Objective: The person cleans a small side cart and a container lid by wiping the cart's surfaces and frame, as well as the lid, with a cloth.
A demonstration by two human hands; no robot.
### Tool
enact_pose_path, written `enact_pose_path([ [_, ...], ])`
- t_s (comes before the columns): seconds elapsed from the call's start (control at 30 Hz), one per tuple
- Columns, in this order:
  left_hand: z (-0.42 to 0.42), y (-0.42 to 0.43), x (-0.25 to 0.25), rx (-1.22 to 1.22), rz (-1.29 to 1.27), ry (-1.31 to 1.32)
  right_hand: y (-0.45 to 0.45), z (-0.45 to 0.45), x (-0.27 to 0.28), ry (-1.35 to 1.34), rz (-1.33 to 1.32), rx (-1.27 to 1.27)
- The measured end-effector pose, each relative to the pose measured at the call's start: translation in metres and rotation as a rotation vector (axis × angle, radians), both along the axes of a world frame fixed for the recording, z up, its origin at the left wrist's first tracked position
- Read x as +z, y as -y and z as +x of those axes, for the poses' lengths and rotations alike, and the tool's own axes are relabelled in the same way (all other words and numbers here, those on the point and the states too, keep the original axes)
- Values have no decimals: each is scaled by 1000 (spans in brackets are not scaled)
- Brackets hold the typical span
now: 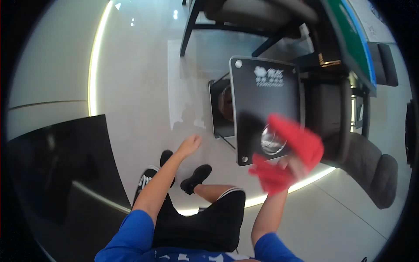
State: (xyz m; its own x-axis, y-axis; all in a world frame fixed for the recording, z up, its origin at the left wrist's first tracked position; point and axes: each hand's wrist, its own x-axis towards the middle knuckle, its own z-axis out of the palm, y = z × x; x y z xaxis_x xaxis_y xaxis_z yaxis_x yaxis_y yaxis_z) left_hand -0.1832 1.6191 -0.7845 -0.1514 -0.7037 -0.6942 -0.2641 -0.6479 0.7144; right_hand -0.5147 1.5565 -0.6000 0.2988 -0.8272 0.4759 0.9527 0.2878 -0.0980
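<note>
A red cloth (305, 144), smeared by motion, is in my right hand (293, 168), over the lower right part of a small black table (266, 105) with white print and a metal disc at each visible corner. Beside the cloth, a round shiny object (273, 140), perhaps a glass ashtray, sits on the tabletop, partly covered by the cloth. My left hand (190, 145) hangs over the floor left of the table, fingers curled in, with nothing visible in it.
A lower shelf (221, 109) with a brown round item shows under the tabletop. Dark chairs (369, 168) stand to the right, and a green-topped table (355, 39) is at the upper right. A glossy black panel (65, 166) lies at the left.
</note>
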Motion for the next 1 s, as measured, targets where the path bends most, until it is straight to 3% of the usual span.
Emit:
enact_pose_path([
  [0.1,-40,48,-54,138,-180,-6,100,73,17,30,22,134],
  [0.17,-56,85,-61,136,-334,68,144,81,-29,42,-34,216],
  [0.23,-71,111,-76,170,-358,68,149,98,-32,-124,283,210],
  [0.3,-80,152,-90,210,-411,122,170,95,-60,-93,316,294],
  [0.4,-99,187,-110,139,-508,195,171,95,-61,-134,268,307],
  [0.47,-98,189,-124,75,-556,192,172,94,-62,-315,263,323],
  [0.7,-88,178,-125,-89,-656,338,167,91,-62,-301,264,304],
  [0.77,-72,186,-125,-102,-666,393,175,81,-73,-269,145,383],
  [0.83,-34,189,-126,-651,-938,438,170,82,-70,-287,150,356],
  [0.9,4,179,-85,-592,-566,354,163,82,-70,-294,174,318],
  [0.97,36,167,-78,-233,-487,335,161,85,-72,-289,236,301],
  [1.0,55,166,-84,-239,-491,345,160,87,-72,-279,230,298],
])
